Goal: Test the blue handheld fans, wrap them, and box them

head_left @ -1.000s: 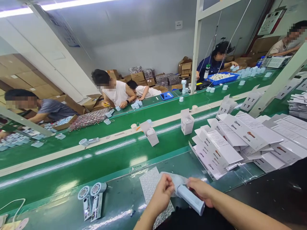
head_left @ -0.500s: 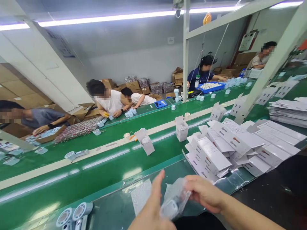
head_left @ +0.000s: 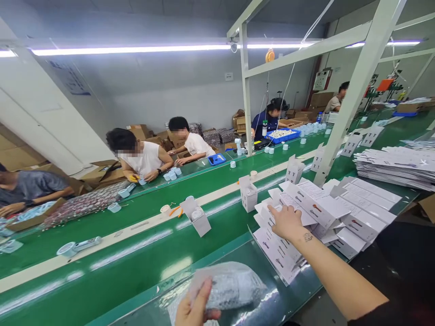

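Note:
My left hand (head_left: 199, 305) grips a clear bubble-wrap bag (head_left: 234, 285) at its left end, low over the bench. In the bag lies a pale handheld fan, blurred by the plastic. My right hand (head_left: 287, 219) reaches across to a pile of flattened white cartons (head_left: 312, 210) printed with fan pictures. Its fingers are spread over the near left cartons, with the index finger stretched out. Whether it grips a carton does not show. Another bubble-wrap sheet (head_left: 173, 312) lies partly hidden under my left hand.
A green conveyor (head_left: 136, 267) runs beyond the bench, with open cartons (head_left: 197, 217) standing on it. A light-blue fan (head_left: 79, 245) lies on the pale strip. A metal post (head_left: 356, 95) rises behind the carton pile. Several co-workers sit across the line.
The fan has gone inside the bag, which my left hand now holds alone. My right hand has left the bag and moved up and right to the cartons. The view has turned right.

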A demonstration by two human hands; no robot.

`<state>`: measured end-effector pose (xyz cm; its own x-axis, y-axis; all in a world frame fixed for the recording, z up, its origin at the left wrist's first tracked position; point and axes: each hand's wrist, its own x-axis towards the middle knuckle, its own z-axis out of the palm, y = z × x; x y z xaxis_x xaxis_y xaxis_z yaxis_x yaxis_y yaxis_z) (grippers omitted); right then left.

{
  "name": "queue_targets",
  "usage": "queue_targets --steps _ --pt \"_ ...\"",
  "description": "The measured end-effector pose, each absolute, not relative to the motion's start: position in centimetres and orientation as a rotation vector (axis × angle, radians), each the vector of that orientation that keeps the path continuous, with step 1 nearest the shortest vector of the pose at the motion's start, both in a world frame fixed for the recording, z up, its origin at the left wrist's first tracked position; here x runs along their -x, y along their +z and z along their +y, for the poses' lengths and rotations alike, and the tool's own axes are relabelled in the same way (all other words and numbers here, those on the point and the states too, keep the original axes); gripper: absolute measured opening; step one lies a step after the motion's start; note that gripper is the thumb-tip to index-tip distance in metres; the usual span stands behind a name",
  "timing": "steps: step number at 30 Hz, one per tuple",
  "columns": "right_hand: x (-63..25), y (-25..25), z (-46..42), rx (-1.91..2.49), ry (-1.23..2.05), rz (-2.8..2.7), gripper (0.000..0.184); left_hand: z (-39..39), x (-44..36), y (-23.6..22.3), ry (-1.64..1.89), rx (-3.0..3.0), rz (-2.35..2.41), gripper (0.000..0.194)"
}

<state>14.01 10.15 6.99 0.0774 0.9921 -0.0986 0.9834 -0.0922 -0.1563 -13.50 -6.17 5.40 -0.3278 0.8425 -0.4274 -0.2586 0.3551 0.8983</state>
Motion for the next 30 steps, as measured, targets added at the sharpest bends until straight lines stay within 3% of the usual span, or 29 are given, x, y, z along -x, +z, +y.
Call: queue_targets --steps 5,9,12,15,19,25,30 --pt "-12.8 9.6 8.1 2.042 0.322 -2.171 0.079 -4.1 16.2 9.3 1.648 -0.126 1.346 0.010" --pt "-8.2 9.1 5.7 1.401 0.432 -2.178 0.097 -1.8 16.8 12.5 1.850 -0.021 1.149 0.016" --pt "-4.1 4.4 4.7 1.044 0.632 -2.230 0.101 -0.7 17.0 12.4 1.876 -0.262 1.195 0.016" --pt "-1.9 -1.9 4.1 1.049 0.806 -2.188 0.100 -1.2 17.6 10.2 1.652 -0.658 1.531 0.025" --pt "-2.1 -7.0 3.3 1.094 0.868 -2.104 0.099 -2.6 17.8 8.8 1.210 -1.148 1.928 0.019" --pt "-3.6 -8.4 1.5 0.999 0.837 -2.123 0.095 -0.6 14.3 12.1 0.625 -1.629 2.013 0.016" --pt "-4.4 -9.5 0.3 0.997 0.712 -2.078 0.081 -0.5 10.7 10.1 0.101 -1.949 1.980 0.019"
